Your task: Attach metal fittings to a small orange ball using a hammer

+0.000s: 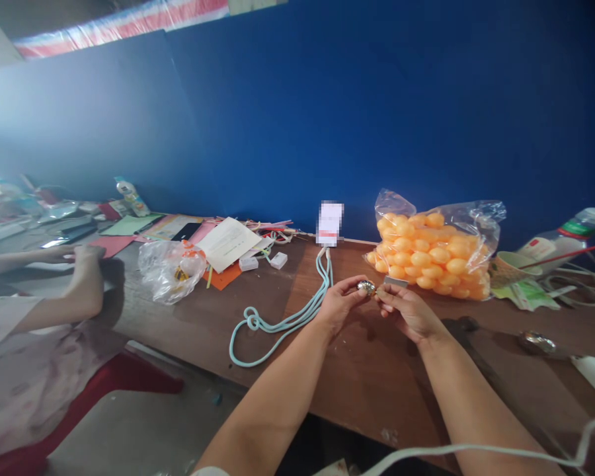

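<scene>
Above the brown table, my left hand (341,305) pinches a small, shiny, silver rounded piece (366,287) between thumb and fingers. My right hand (406,309) is closed against the right end of that piece, its fingertips pressed together. Whatever it grips there is too small to name. Just behind my right hand lies a small flat grey piece (395,282). A clear bag of orange balls (431,254) sits beyond my hands, to the right. To the left of my left hand, a light-blue cord (277,327) runs to an upright badge (330,225).
Another shiny silver object (538,342) lies at the right, near a paper cone cup (518,264) and a clear jar (582,228). A crumpled plastic bag (171,268) and papers (228,244) are at left. Another person's arm (82,284) rests farther left. A white cable (451,449) crosses in front.
</scene>
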Tool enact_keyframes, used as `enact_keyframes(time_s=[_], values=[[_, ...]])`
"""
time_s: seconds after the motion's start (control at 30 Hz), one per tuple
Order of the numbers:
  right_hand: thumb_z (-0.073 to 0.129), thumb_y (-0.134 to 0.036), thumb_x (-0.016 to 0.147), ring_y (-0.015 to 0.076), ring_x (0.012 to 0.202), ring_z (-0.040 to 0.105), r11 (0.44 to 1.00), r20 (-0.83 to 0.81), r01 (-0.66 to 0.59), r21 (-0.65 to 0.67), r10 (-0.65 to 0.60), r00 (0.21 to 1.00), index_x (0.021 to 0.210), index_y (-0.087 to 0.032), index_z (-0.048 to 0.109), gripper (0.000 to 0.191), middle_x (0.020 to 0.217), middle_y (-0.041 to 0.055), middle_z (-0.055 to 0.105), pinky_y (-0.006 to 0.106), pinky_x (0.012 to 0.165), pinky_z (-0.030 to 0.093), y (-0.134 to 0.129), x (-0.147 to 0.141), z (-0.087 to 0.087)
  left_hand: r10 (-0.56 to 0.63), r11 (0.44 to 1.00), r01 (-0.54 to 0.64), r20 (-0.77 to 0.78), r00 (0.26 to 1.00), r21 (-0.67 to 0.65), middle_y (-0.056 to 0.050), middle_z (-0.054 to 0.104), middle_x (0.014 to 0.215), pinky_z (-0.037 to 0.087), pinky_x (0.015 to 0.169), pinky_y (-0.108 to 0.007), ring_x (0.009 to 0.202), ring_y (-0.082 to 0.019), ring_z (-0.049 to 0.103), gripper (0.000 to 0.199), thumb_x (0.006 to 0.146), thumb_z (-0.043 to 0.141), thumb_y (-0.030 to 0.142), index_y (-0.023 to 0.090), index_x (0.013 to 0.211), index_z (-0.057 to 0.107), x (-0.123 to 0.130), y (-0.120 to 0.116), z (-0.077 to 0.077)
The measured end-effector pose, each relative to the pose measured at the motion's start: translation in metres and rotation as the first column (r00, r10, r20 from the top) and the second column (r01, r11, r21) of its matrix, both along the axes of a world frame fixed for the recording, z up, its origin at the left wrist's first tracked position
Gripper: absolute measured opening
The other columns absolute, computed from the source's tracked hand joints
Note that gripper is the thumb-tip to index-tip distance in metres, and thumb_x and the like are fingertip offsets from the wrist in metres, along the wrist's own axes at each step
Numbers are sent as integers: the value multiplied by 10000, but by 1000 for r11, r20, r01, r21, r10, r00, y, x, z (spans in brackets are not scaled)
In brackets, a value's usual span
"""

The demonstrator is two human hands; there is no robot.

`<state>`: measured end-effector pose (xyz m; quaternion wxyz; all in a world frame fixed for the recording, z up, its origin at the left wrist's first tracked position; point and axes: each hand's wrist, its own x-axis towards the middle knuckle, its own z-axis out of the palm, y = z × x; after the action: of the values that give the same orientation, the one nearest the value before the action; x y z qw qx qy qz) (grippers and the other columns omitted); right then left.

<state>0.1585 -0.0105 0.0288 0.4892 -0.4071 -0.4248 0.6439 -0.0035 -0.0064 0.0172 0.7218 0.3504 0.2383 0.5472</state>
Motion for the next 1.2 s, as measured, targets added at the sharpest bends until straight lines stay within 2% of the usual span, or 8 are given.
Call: enact_keyframes(time_s=[0.5,0.87,1.2], values=[[765,-277,700,34,525,360,1000,-52,-21,-21,20,998,735,-177,652,154,720,-16,523,140,471,428,0,1,0,-6,1000,6,7,1000,-11,-99,684,995,409,965,-408,888,-182,635,480,601,799,268,139,1048,678,0,-1,1],[789,-294,654,45,516,373,999,-4,2,-36,-2,1000,737,-175,647,203,717,-7,543,169,459,443,-1,3,2,-11,1000,11,-16,1000,-1,-96,693,971,421,955,-399,863,-175,641,492,594,802,269,133,1049,673,0,-1,1],[802,-306,635,49,510,378,999,1,3,-46,-3,1000,716,-185,625,230,648,-32,505,204,537,493,-1,1,3,-15,1000,15,-22,1000,-17,-98,690,985,419,957,-398,876,-181,641,484,597,800,267,135,1045,674,0,-2,0]])
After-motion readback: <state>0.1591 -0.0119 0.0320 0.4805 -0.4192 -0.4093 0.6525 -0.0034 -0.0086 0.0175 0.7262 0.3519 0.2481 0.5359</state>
